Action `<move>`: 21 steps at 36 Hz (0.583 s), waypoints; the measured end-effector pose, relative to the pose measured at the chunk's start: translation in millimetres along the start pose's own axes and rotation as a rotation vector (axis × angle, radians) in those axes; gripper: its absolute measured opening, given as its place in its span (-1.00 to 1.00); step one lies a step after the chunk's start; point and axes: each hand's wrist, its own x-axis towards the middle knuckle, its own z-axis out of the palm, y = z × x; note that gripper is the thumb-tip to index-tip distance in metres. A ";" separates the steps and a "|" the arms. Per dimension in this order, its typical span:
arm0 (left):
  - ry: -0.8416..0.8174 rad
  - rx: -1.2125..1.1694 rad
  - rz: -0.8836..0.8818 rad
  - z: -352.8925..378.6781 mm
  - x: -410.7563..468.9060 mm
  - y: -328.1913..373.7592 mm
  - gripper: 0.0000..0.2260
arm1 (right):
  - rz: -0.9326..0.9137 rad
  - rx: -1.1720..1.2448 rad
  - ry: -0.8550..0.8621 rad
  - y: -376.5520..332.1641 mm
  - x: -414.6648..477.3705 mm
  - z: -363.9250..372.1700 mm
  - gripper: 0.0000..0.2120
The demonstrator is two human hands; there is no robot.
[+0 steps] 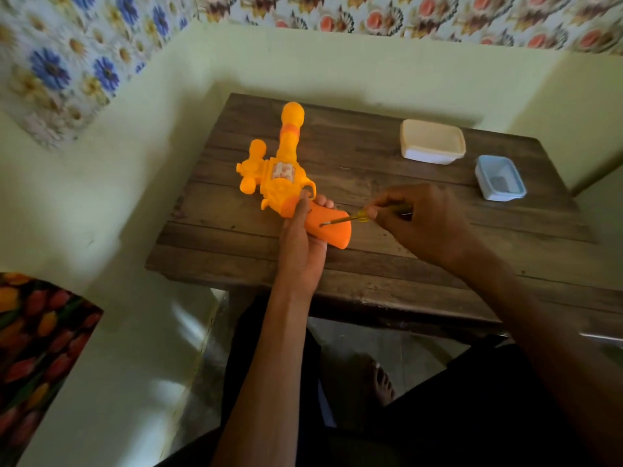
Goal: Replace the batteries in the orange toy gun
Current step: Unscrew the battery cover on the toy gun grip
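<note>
Two holds: left hand point(300, 251) grips orange toy gun point(279, 176), right hand point(421, 220) pinches screwdriver point(360, 216) from 3 o'clock; I want its tip square and pressed firm.

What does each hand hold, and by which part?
The left hand grips the toy gun by its pistol grip; the right hand pinches the screwdriver by its handle.

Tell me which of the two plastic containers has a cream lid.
The larger container, farther back; its top is cream and opaque. The smaller box right of it has a blue rim instead.
</note>
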 end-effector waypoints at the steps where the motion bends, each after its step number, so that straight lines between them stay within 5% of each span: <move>1: 0.005 0.005 0.006 0.0 -0.7 0.3 -0.75 | -0.011 -0.023 0.000 -2.8 1.3 0.1 -0.88; 6: 0.022 0.021 0.026 -0.9 -1.7 -0.8 -0.53 | -0.028 -0.037 0.001 -8.5 5.9 1.4 -0.90; 21: 0.096 0.025 -0.003 2.9 -2.5 -2.6 -0.56 | -0.160 -0.245 0.027 -31.3 23.8 -0.6 -0.86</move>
